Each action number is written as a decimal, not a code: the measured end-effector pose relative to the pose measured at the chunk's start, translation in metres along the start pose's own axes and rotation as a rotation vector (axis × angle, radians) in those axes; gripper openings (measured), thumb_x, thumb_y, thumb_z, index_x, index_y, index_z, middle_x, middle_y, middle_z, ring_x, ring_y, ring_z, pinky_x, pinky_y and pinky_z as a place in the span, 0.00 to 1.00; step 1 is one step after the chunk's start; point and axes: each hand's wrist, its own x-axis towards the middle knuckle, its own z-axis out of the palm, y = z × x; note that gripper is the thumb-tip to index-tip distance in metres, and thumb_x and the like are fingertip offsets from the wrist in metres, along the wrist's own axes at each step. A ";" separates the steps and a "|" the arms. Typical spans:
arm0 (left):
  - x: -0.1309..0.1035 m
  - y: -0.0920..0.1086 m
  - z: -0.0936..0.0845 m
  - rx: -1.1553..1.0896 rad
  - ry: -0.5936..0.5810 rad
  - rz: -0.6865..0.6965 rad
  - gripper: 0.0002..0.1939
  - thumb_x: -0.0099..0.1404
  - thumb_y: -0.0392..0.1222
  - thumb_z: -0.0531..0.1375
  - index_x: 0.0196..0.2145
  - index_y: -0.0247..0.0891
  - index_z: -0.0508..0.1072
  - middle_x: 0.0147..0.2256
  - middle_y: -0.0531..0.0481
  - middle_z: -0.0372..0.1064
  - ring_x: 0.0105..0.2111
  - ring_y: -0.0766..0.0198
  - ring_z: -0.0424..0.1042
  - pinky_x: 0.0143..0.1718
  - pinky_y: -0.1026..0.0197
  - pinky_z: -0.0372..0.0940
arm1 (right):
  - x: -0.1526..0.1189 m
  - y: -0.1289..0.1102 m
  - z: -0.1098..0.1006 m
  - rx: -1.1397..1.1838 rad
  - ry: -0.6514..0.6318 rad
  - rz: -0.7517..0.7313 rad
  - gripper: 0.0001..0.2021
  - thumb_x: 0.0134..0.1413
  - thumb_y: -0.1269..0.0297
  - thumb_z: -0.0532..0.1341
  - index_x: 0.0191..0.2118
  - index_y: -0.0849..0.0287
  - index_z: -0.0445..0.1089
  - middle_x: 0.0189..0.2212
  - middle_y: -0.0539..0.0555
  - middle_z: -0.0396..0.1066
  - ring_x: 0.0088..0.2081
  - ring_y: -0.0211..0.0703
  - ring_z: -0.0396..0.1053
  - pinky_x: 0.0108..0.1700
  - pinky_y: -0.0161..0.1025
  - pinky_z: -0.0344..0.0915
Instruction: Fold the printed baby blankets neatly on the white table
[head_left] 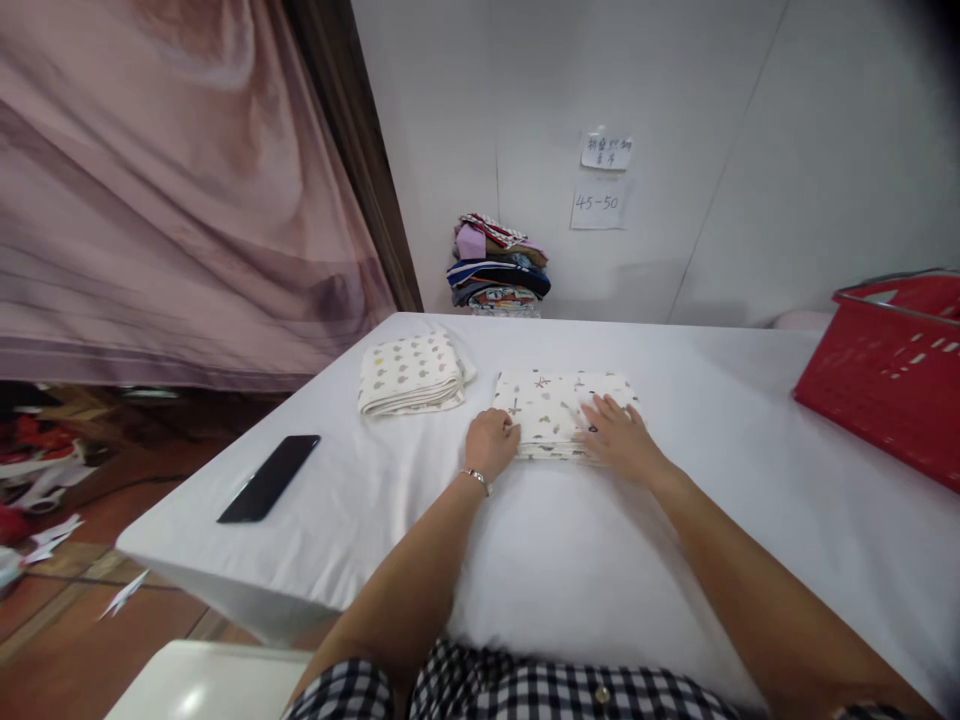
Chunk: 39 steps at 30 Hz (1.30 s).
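Observation:
A folded white cloth [551, 408] with a small print of sprigs and starfish lies on the table in front of me. At its left edge is my left hand [491, 442], fingers curled and closed on the cloth's side; a bracelet circles the wrist. Spread over the right part of the same cloth, my right hand [619, 435] rests flat and open. The stacked fold layers show along the near edge. Beyond my left hand, a second folded cloth [412, 372] with grey leaf-like motifs lies apart from both hands.
A black phone [270, 478] lies near the left edge of the white-covered table [360, 520]. A red basket [885, 375] stands at the right. Folded fabrics [499, 265] are piled behind the far edge. A pink curtain [172, 180] hangs left; a white stool [206, 685] is below.

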 end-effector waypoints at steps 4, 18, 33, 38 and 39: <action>0.002 -0.004 -0.001 0.007 0.002 -0.108 0.05 0.59 0.40 0.56 0.26 0.39 0.66 0.29 0.49 0.68 0.33 0.60 0.67 0.33 0.59 0.60 | -0.003 -0.005 0.015 0.020 -0.124 -0.035 0.31 0.58 0.43 0.44 0.63 0.52 0.51 0.65 0.55 0.40 0.65 0.52 0.36 0.63 0.55 0.37; 0.004 -0.008 -0.016 -0.144 -0.021 0.137 0.07 0.61 0.47 0.59 0.32 0.41 0.72 0.34 0.51 0.70 0.37 0.64 0.67 0.38 0.62 0.62 | -0.003 0.002 0.008 0.176 -0.134 -0.059 0.32 0.56 0.42 0.50 0.63 0.49 0.51 0.65 0.52 0.40 0.65 0.54 0.35 0.63 0.56 0.35; 0.004 -0.011 -0.001 -0.087 -0.172 0.452 0.07 0.59 0.44 0.61 0.35 0.42 0.76 0.34 0.49 0.69 0.35 0.62 0.66 0.38 0.58 0.63 | -0.001 0.000 0.012 0.444 0.116 -0.239 0.13 0.55 0.62 0.57 0.45 0.51 0.73 0.45 0.54 0.68 0.50 0.49 0.61 0.53 0.49 0.61; 0.005 -0.011 -0.002 -0.075 -0.173 0.460 0.09 0.63 0.45 0.57 0.34 0.42 0.77 0.32 0.49 0.69 0.34 0.62 0.65 0.36 0.60 0.62 | -0.004 -0.006 0.008 0.462 0.156 -0.200 0.12 0.57 0.65 0.55 0.42 0.52 0.74 0.40 0.54 0.70 0.46 0.47 0.63 0.49 0.46 0.62; 0.005 -0.010 -0.002 -0.073 -0.181 0.466 0.09 0.64 0.45 0.57 0.33 0.42 0.77 0.32 0.50 0.69 0.34 0.63 0.65 0.35 0.60 0.62 | -0.005 -0.006 0.007 0.463 0.154 -0.198 0.12 0.58 0.65 0.54 0.42 0.52 0.74 0.40 0.53 0.70 0.45 0.47 0.63 0.48 0.46 0.62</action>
